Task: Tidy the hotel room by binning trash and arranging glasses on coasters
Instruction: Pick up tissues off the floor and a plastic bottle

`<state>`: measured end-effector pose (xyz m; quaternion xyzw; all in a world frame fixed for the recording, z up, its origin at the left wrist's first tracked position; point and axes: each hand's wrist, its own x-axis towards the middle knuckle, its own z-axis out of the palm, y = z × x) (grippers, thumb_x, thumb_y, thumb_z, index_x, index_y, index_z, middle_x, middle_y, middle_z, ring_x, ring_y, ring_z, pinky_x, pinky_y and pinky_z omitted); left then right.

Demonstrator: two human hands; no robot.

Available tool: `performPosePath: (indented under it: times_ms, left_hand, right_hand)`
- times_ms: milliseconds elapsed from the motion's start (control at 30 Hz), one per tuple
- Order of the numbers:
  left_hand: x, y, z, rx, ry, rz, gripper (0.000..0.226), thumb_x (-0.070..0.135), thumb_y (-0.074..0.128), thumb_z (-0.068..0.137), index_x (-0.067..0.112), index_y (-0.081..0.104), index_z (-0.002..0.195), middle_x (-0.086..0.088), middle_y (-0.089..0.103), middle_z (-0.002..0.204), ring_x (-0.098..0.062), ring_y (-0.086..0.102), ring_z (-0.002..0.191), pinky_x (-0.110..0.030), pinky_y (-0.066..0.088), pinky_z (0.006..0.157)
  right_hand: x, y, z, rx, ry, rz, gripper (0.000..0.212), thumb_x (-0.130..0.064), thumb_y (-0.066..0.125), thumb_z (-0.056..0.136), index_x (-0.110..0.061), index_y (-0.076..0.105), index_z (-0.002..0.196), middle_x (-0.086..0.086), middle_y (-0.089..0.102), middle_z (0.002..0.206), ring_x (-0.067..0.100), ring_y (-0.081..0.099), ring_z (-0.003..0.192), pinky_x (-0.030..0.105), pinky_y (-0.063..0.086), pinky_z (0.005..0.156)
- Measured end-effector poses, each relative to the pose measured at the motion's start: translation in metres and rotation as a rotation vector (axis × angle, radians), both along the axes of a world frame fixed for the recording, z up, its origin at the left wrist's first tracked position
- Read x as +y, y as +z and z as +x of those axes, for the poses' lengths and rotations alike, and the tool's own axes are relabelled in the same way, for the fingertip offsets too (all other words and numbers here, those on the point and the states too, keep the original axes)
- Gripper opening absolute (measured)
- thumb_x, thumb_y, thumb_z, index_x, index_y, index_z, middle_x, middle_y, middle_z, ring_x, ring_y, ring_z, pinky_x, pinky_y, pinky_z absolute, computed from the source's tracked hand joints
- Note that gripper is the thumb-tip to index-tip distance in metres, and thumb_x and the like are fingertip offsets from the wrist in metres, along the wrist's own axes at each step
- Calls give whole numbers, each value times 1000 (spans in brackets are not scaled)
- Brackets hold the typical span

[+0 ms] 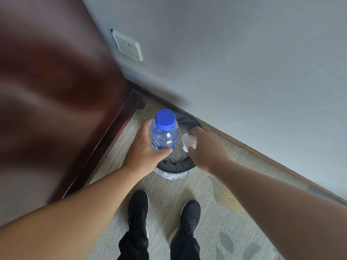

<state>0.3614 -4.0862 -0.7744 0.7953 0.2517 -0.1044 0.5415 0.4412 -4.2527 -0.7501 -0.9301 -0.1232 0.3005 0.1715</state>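
Left hand (144, 147) grips bottle (165, 136) — right hand (205, 147) clutches tissue (187, 141) over bin (179, 166).

The person's left arm (84, 199) extends from 8 o'clock, forearm bare, the left hand (144, 147) wrapped round a bottle (164, 135), thumb across its 6 o'clock side. The right arm (272, 194) extends from 4 o'clock, the right hand (206, 147) back-up, fingers pinching a crumpled tissue (188, 142) at its 9 o'clock edge.

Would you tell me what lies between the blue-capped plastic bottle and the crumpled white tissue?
Head view: only the round black-lined bin below shows between the blue-capped plastic bottle and crumpled white tissue.
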Motion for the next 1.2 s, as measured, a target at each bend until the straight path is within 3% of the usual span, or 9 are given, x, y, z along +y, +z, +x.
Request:
performPosePath:
  times_ms: [167, 267, 467, 633, 867, 967, 1100, 1200]
  left_hand:
    - [-4, -6, 2, 39, -44, -9, 86, 25, 81, 66, 53, 28, 129, 22, 46, 130, -5, 49, 118, -36, 44, 100]
    - [-6, -9, -5, 143, -59, 28, 99, 30, 81, 68, 46, 16, 142, 6, 35, 142, -4, 40, 118, -25, 36, 95]
    - [-12, 4, -7, 159, -78, 68, 92, 35, 75, 73, 47, 14, 142, 2, 33, 142, -2, 36, 112, -24, 32, 88]
    - [-19, 32, -6, 144, -73, 89, 89, 34, 72, 76, 45, 15, 143, 1, 34, 143, -9, 40, 125, -26, 33, 94]
    - [-34, 117, -6, 52, -71, 150, 78, 35, 66, 82, 44, 19, 143, 7, 37, 143, 5, 36, 119, -14, 28, 89]
    - [-41, 168, -9, 6, -85, 198, 67, 36, 62, 84, 43, 25, 140, 8, 41, 137, 6, 38, 109, -7, 28, 80]
    - [-44, 235, -7, -63, -60, 262, 58, 34, 59, 86, 34, 35, 139, 9, 40, 136, 5, 37, 106, -17, 29, 86]
    - [-45, 284, -10, -104, -29, 297, 57, 32, 58, 87, 29, 38, 140, 7, 41, 138, -2, 42, 117, -19, 30, 92]
  right_hand:
    - [0, -7, 3, 49, 10, -49, 54, -24, 66, 81, -25, 45, 130, 2, 46, 123, 26, 44, 117, 35, 42, 89]
    - [-2, -6, 4, 67, 3, -76, 62, -27, 67, 80, -25, 40, 136, 2, 41, 131, 27, 39, 122, 38, 41, 95]
    - [-7, 8, 5, 44, -5, -25, 58, -27, 61, 85, -23, 39, 138, 2, 41, 135, 25, 39, 125, 36, 39, 98]
    - [-12, 40, 0, 19, -7, 19, 51, -28, 57, 88, -22, 41, 137, 2, 42, 135, 22, 40, 124, 31, 38, 93]
    - [-22, 127, -5, -41, 29, 83, 49, -31, 54, 90, -26, 40, 136, -2, 41, 136, 19, 43, 123, 27, 36, 89]
    - [-28, 180, -7, -70, 46, 122, 49, -31, 54, 90, -26, 40, 137, -4, 41, 136, 18, 43, 123, 23, 33, 87]
    - [-38, 248, -6, -106, 70, 170, 46, -32, 53, 90, -27, 43, 135, -5, 43, 135, 17, 47, 120, 25, 39, 88]
    - [-41, 294, -7, -161, 110, 189, 45, -33, 53, 91, -28, 42, 135, -7, 42, 137, 14, 45, 124, 27, 41, 93]
